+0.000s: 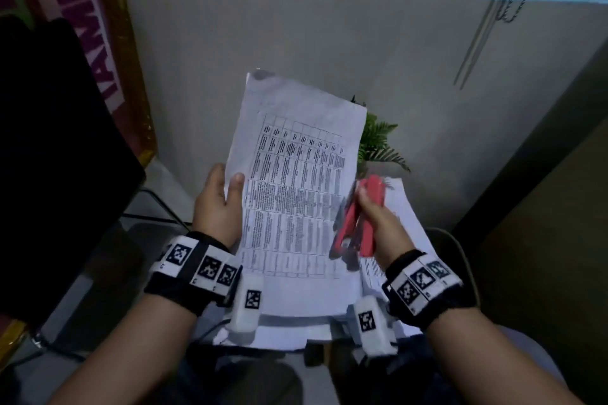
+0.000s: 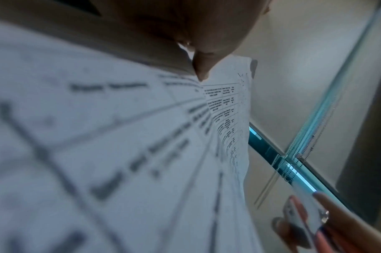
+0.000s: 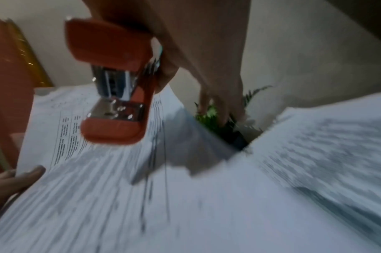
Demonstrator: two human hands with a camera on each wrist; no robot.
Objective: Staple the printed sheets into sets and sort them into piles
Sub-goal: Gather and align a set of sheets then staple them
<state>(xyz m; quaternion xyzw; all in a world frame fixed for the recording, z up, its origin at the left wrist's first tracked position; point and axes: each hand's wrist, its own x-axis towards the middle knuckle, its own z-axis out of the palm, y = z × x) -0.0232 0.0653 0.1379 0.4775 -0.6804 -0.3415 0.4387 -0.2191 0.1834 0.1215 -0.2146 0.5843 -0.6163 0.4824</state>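
Observation:
My left hand [image 1: 222, 197] grips the left edge of a set of printed sheets [image 1: 296, 181] with a table of text, thumb on top, held up above the lap. In the left wrist view the thumb [image 2: 203, 68] presses on the sheets [image 2: 120, 137]. My right hand [image 1: 378, 217] holds a red stapler [image 1: 358, 217] over the right edge of the sheets. The right wrist view shows the stapler [image 3: 116, 82] with its mouth apart, hanging just above the sheets [image 3: 142, 188], not clamped on them.
More printed sheets [image 1: 404, 217] lie in a pile under and to the right of the held set. A small green plant [image 1: 378, 141] stands behind by the grey wall. A dark chair back [image 1: 59, 158] is at the left.

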